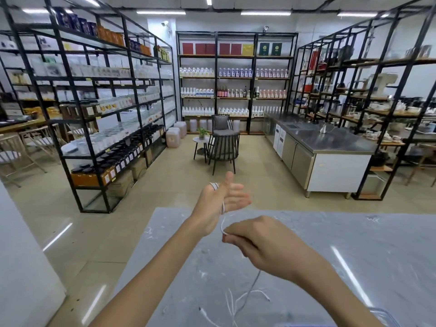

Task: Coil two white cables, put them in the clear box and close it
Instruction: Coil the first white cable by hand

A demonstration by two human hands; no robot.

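Note:
My left hand is held up above the far edge of the grey marble table, fingers straight and apart, with a thin white cable looped around the palm between thumb and wrist. My right hand is just below it, fingers pinched on the same cable. The cable's free length hangs from under my right hand down to the table and trails there. More white cable lies on the table near the bottom edge. A corner of the clear box shows at the bottom right.
Black metal shelving full of goods stands left, behind and right. A steel counter is at the right, and a chair with a small round table sits on the tiled floor beyond the marble table.

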